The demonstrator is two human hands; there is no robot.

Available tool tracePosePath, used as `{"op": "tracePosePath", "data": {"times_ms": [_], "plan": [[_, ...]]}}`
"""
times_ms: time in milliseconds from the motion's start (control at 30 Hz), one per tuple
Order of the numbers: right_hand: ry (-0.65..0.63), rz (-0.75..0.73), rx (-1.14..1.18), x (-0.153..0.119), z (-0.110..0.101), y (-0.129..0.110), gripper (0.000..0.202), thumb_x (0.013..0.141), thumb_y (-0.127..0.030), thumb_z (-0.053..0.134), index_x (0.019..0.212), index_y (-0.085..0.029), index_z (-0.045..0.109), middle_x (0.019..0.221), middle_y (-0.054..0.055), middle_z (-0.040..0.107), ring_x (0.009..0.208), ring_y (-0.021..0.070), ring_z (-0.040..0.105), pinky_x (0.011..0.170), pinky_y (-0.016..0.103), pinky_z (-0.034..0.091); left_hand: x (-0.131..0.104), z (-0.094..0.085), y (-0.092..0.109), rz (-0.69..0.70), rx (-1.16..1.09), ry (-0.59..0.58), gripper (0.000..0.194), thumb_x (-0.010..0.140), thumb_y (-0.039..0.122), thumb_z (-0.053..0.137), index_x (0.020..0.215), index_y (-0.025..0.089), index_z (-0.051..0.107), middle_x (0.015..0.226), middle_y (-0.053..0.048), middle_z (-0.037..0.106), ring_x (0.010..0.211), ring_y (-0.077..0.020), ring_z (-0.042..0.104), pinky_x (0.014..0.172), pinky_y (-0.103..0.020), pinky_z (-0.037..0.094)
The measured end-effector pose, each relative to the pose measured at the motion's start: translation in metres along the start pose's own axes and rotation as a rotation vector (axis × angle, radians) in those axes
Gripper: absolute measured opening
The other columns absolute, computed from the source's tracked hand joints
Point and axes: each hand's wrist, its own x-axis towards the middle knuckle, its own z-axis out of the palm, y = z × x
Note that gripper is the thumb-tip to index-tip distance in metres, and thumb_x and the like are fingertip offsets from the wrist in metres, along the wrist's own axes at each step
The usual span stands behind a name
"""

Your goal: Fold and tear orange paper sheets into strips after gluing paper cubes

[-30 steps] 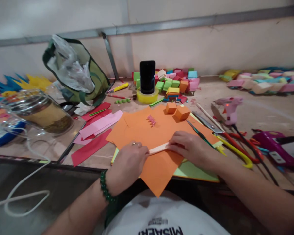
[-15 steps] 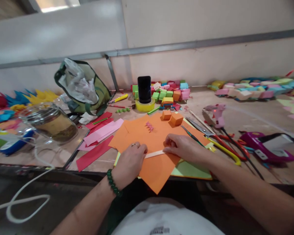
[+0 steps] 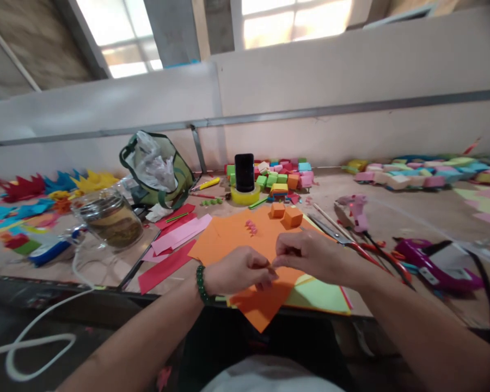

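Over the orange paper point(image 3: 228, 234), my left hand point(image 3: 245, 269) and my right hand point(image 3: 306, 253) meet with fingertips almost touching. Both are closed in a pinch. Between them is the pale paper strip, mostly hidden by the fingers. A green bead bracelet point(image 3: 201, 284) circles my left wrist. Small pink curled paper pieces point(image 3: 251, 227) lie on the orange sheet beyond my hands. Two orange paper cubes point(image 3: 293, 216) stand at its far edge. Under the orange sheet, light green paper point(image 3: 318, 296) shows at the near right.
Scissors point(image 3: 335, 234), a pink glue gun point(image 3: 355, 211) and a purple device point(image 3: 436, 265) lie to the right. Left are red and pink paper strips point(image 3: 167, 267) and a glass jar point(image 3: 110, 220). A phone point(image 3: 244, 171) stands in a yellow tape roll point(image 3: 245, 197) before colourful paper cubes.
My hands have come together; the strip stretched between them before is now mostly covered. My left hand moved right and turned over. The camera view has tilted up, showing windows.
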Motion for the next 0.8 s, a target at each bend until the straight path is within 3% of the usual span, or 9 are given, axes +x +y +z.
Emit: {"op": "tracePosePath", "data": {"times_ms": [67,167,267,367,500,700,800], "plan": [[0.135,0.010,0.148,0.006,-0.006,0.001,0.016,0.076,-0.032,0.066,0.079,-0.020,0.057,0.056,-0.006,0.051,0.051,0.0093,0.043,0.048,0.022,0.031,0.007,-0.002,0.007,0.006,-0.193,0.010,0.040,0.077,0.049,0.063,0.076,0.009,0.070,0.070,-0.009,0.071,0.062,-0.0163,0.065,0.064,-0.026,0.052],[0.224,0.016,0.451,0.023,-0.014,0.005,0.040,0.071,-0.035,0.072,0.102,-0.019,0.053,0.064,-0.003,0.061,0.057,0.0121,0.055,0.053,0.024,0.042,0.021,-0.009,0.015,0.115,-0.342,0.134,0.040,0.071,0.048,0.071,0.077,0.009,0.071,0.071,-0.010,0.072,0.064,-0.0171,0.067,0.069,-0.030,0.054],[0.295,0.036,0.594,0.045,-0.019,0.010,0.044,0.068,-0.032,0.074,0.104,-0.017,0.053,0.065,-0.002,0.065,0.056,0.0126,0.059,0.053,0.024,0.045,0.040,-0.021,0.015,0.194,-0.525,0.174,0.042,0.067,0.048,0.076,0.080,0.009,0.071,0.069,-0.010,0.072,0.067,-0.0196,0.069,0.074,-0.035,0.054],[0.423,0.080,0.587,0.063,-0.020,0.017,0.042,0.063,-0.029,0.077,0.098,-0.016,0.056,0.058,-0.004,0.062,0.051,0.0113,0.057,0.048,0.022,0.044,0.057,-0.034,0.007,0.178,-0.646,0.084,0.045,0.065,0.049,0.078,0.086,0.010,0.070,0.073,-0.010,0.073,0.071,-0.0206,0.070,0.078,-0.036,0.052],[0.525,0.128,0.597,0.073,-0.014,0.030,0.045,0.059,-0.030,0.079,0.096,-0.016,0.057,0.056,-0.005,0.061,0.050,0.0119,0.057,0.048,0.023,0.046,0.073,-0.042,-0.012,0.134,-0.638,-0.005,0.051,0.064,0.052,0.078,0.090,0.009,0.069,0.078,-0.012,0.074,0.071,-0.0201,0.071,0.068,-0.028,0.051],[0.681,0.178,0.648,0.059,-0.018,0.047,0.052,0.056,-0.036,0.082,0.097,-0.017,0.057,0.055,-0.008,0.057,0.049,0.0096,0.053,0.049,0.023,0.044,0.084,-0.028,-0.034,0.123,-0.665,-0.099,0.052,0.067,0.056,0.074,0.089,0.009,0.066,0.086,-0.014,0.074,0.064,-0.0178,0.070,0.059,-0.024,0.049],[0.750,0.189,0.645,0.045,-0.027,0.049,0.052,0.056,-0.035,0.082,0.098,-0.016,0.058,0.054,-0.008,0.056,0.048,0.0087,0.050,0.048,0.022,0.041,0.081,-0.024,-0.040,0.120,-0.672,-0.248,0.052,0.071,0.056,0.071,0.096,0.010,0.067,0.090,-0.016,0.074,0.067,-0.0188,0.071,0.059,-0.025,0.050]]}}
